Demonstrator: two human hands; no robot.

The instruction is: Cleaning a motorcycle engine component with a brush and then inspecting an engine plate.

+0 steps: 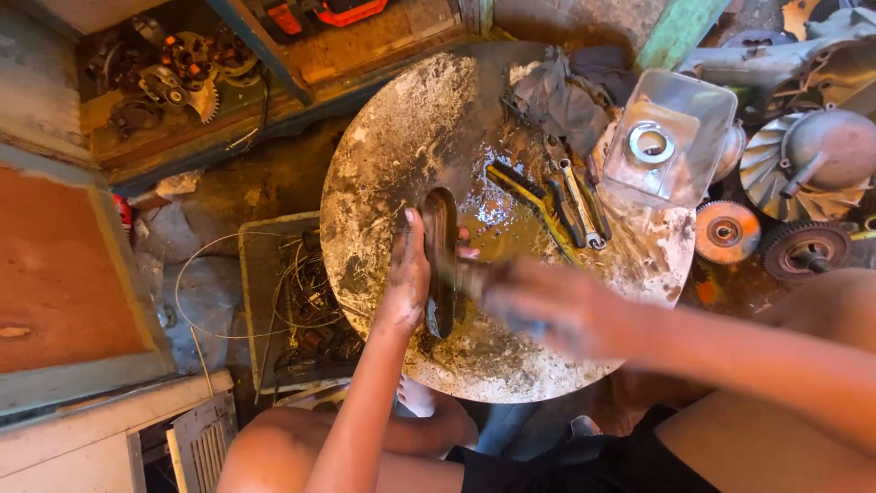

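Left hand grips a dark, elongated metal part on the grimy round steel disc; right hand blurred, grip indeterminate.

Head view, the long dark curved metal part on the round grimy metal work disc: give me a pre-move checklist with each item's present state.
1. Left hand grips the long dark curved metal part: ok, fingers wrap over it.
2. Right hand sharp enough to judge its contact: not ok, motion-blurred.
3. Anything held in the right hand: cannot tell.
4. Part supported by the round grimy metal work disc: ok, it lies on it.
5. Wrenches and yellow-handled brush apart from both hands: ok.
6. Clear plastic container fully on the disc: not ok, it overhangs the edge.
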